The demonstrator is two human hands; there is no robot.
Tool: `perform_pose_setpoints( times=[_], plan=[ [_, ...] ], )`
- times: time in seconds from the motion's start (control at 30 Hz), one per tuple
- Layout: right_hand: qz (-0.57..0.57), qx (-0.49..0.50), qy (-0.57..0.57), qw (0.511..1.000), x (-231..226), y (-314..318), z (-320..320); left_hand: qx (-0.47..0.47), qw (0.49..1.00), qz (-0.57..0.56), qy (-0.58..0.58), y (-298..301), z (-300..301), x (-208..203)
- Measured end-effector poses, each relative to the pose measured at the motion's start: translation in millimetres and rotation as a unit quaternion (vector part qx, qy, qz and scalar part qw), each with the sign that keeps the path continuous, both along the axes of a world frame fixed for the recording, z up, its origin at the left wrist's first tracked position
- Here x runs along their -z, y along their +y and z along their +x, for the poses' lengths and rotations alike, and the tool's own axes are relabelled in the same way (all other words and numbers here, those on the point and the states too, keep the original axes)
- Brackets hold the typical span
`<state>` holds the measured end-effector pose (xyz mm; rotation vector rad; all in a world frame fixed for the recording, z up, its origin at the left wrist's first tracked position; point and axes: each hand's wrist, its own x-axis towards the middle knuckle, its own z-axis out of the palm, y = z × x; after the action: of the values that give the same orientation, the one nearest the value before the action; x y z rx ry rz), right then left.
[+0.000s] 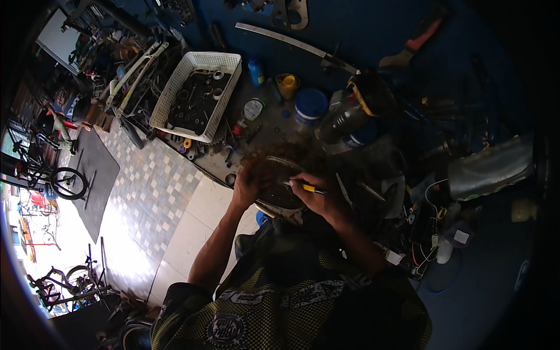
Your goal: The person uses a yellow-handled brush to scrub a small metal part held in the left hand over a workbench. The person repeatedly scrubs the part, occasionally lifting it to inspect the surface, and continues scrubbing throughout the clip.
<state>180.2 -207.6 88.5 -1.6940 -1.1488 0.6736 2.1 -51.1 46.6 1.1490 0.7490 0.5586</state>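
Observation:
In front of me on the workbench lies a round dark tray [283,201] with a pale rim. My right hand [318,199] is closed round a small hand tool [314,189] with a yellow and black handle; its tip points left over the tray. I cannot make out the kind of tip. At the tray's left side my left hand [249,182] is curled, its fingers dark with shadow near the tool's tip. Whatever those fingers hold is hidden.
A white plastic basket [195,96] with metal parts stands at the back left. Behind the tray are a blue-lidded tub [311,106], a yellow cup [287,85] and a blue bottle [255,72]. Cables and small parts [434,233] clutter the right. Bicycles [69,182] stand on the floor at left.

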Motion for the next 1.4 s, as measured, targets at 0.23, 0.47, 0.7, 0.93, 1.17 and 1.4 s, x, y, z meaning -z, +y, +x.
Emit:
perform_pose_setpoints(
  times=[0.23, 0.47, 0.7, 0.93, 1.17, 1.4],
  plan=[
    [0.007, -0.023, -0.014, 1.000, -11, 27, 7, 0.072, 0.997, 0.000, 0.012, 7, -6, -11],
    [0.077, -0.103, -0.049, 0.990, -9, 24, 5, 0.126, 0.990, 0.025, 0.067, 19, -7, -8],
    [0.037, -0.086, -0.228, 0.969, 13, 19, 29, 0.092, 0.994, -0.035, 0.036, 19, -12, 1],
    [0.058, 0.003, -0.027, 0.998, -1, 33, -9, 0.134, 0.985, -0.029, 0.104, 15, -8, 3],
    [-0.015, 0.048, 0.003, 0.999, -15, 36, -9, 0.032, 0.999, -0.024, 0.019, 7, -7, -17],
    [0.007, 0.021, -0.008, 1.000, 25, 19, -12, 0.014, 1.000, 0.001, 0.011, 9, -9, -14]
  ],
)
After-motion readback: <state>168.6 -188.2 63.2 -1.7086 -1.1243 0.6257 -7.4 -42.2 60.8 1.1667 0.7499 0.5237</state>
